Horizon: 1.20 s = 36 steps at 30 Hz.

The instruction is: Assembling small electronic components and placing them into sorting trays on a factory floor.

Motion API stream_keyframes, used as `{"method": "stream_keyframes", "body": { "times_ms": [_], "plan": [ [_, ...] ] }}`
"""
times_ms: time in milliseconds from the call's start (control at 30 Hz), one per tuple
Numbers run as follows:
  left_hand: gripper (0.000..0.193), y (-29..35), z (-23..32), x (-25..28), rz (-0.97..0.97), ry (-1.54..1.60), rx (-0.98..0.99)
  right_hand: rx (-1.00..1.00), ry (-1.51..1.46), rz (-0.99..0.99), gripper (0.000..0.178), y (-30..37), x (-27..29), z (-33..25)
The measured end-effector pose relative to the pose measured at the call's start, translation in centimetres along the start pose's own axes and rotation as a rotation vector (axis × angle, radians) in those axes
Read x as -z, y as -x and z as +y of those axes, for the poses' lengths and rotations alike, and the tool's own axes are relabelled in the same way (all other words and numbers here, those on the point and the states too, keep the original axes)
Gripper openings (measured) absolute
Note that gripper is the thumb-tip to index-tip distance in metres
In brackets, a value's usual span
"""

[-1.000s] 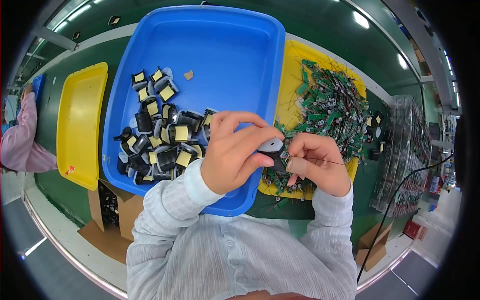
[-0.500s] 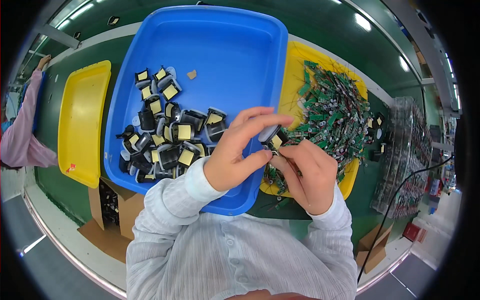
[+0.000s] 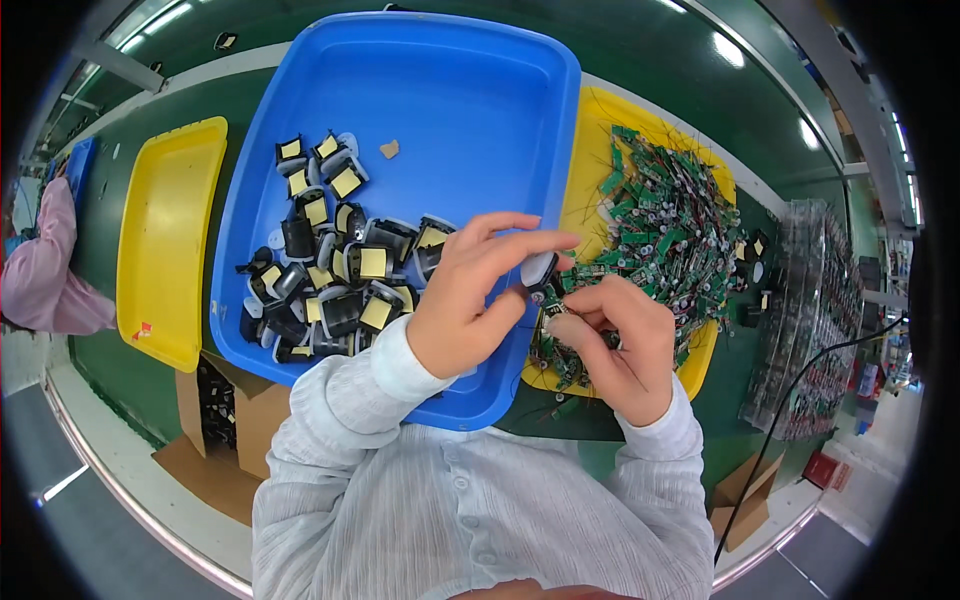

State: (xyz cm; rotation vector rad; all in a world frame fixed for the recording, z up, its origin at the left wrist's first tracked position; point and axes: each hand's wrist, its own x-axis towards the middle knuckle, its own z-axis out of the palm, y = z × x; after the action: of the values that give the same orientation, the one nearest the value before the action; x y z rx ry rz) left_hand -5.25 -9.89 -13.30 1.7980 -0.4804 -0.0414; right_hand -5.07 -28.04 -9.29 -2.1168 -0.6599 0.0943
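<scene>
Between thumb and fingers, my left hand [image 3: 470,290] grips a small black plastic housing with a grey rounded cap [image 3: 538,269]. My right hand [image 3: 625,340] pinches a small circuit board [image 3: 553,306] against the underside of that housing; the fingers cover most of the board. Both hands meet above the right rim of a blue tray [image 3: 430,60]. Similar black housings [image 3: 340,312], many with pale yellow pads, lie piled in the tray's lower left. Right of the hands, a yellow tray [image 3: 590,110] holds a heap of green circuit boards with wires [image 3: 670,240].
A second yellow tray [image 3: 170,240] stands at the left, near a person in a pink sleeve [image 3: 50,270]. Clear stacked trays [image 3: 805,320] full of parts stand at the right beside a black cable [image 3: 790,400]. Open cardboard boxes [image 3: 255,420] sit below the table edge.
The housing has turned in my left hand, so its yellow pad no longer shows. My right fingers have shifted slightly around the board. The other person's arm at the left has drawn down.
</scene>
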Motion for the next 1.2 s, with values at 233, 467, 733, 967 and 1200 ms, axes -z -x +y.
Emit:
{"method": "stream_keyframes", "body": {
  "times_ms": [233, 467, 733, 967, 1200],
  "plan": [
    [0.052, 0.1, 0.6, -0.7, 0.121, 0.073, -0.018, -0.071, -0.141, -0.016, 0.011, -0.1, 0.5, -0.1],
    [0.053, 0.7, 0.6, 0.2, 0.132, -0.226, -0.055, 0.044, -0.141, 0.020, 0.018, -1.0, 0.2, -0.1],
    [0.047, 0.6, -1.0, 2.8, 0.373, -0.914, 0.157, 0.020, 0.151, 0.028, 0.009, -6.7, 2.3, 3.3],
    [0.021, 1.1, -2.2, 3.9, 0.305, -1.033, 0.231, -0.241, 0.850, 0.214, 0.016, -19.6, 6.1, 14.2],
    [0.013, 1.8, -4.1, 3.7, 0.175, -1.040, 0.159, -0.436, 0.882, 0.121, 0.021, -22.4, 5.1, 18.2]
  ]
}}
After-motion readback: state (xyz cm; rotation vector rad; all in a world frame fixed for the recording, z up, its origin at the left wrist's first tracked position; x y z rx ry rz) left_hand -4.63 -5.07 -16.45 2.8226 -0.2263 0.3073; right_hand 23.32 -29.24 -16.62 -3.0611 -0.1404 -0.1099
